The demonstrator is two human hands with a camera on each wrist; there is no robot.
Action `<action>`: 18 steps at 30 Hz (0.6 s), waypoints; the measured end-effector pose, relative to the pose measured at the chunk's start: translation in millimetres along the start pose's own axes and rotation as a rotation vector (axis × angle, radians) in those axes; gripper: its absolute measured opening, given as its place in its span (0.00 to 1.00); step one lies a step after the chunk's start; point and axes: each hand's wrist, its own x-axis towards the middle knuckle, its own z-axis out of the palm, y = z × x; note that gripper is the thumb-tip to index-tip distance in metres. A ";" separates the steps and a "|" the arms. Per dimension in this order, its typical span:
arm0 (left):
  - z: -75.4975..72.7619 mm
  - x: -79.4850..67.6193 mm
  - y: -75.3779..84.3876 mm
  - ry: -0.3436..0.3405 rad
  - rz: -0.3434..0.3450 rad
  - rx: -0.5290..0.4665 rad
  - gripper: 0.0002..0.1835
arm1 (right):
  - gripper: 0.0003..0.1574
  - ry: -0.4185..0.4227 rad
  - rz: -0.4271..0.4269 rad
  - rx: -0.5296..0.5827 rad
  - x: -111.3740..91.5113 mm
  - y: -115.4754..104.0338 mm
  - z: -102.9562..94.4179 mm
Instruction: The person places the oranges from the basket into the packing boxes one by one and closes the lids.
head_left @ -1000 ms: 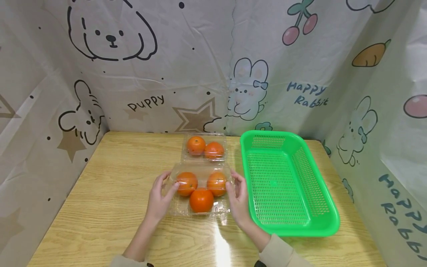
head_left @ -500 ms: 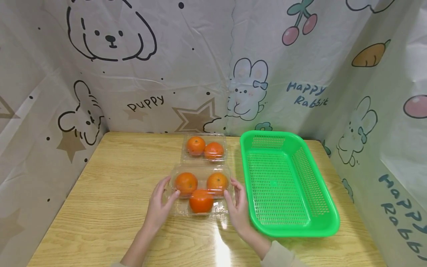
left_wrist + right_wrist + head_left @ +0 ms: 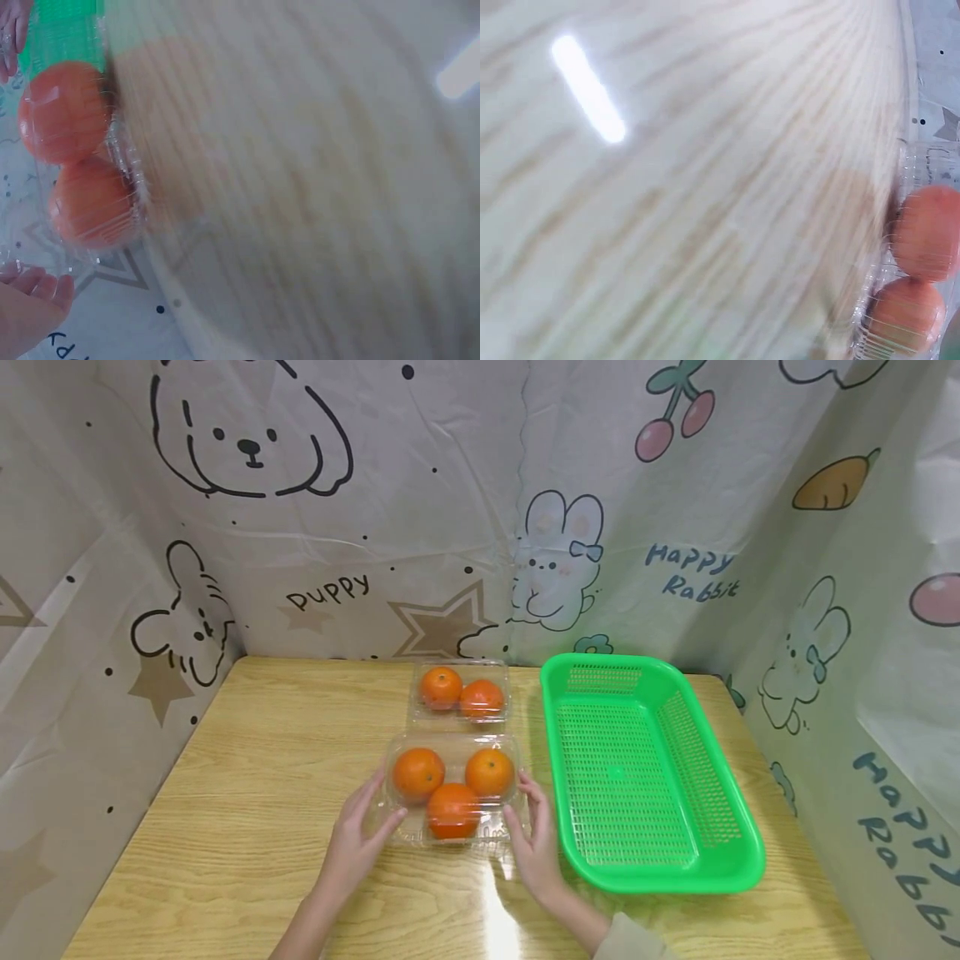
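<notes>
In the head view, a clear plastic clamshell box (image 3: 454, 743) with three oranges (image 3: 418, 774) inside lies mid-table, its transparent lid low over the fruit. My left hand (image 3: 354, 839) holds its left side, fingers along the side wall and thumb at the near left corner. On the opposite side, my right hand (image 3: 536, 839) holds the box the same way. The left wrist view shows the left fingers (image 3: 52, 289) at the plastic edge, near two of the oranges (image 3: 66, 112). From the right wrist, the box (image 3: 922, 161) appears at the right edge, with that hand mostly out of frame.
Directly behind stands a second clear box (image 3: 459, 725) holding two oranges (image 3: 441, 687). A green plastic basket (image 3: 731, 872) sits close to the right hand. The wooden table (image 3: 247, 793) is bounded by a printed white cloth (image 3: 420, 510) at the back and sides.
Both hands have come down and toward the near edge, thumbs sliding from the upper sides to the front corners. The clear lid's front edge has lowered over the three oranges.
</notes>
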 end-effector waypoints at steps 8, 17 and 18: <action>0.7 -6.2 -5.7 -0.006 0.044 0.021 0.35 | 0.19 -0.007 -0.022 -0.043 -6.2 -0.5 -0.2; 3.4 -11.9 -8.8 -0.023 0.005 0.037 0.35 | 0.18 -0.017 -0.074 -0.100 -6.3 -21.6 -1.8; 3.7 -12.2 -8.8 -0.025 0.003 0.038 0.36 | 0.18 -0.016 -0.071 -0.107 -6.9 -21.8 -2.0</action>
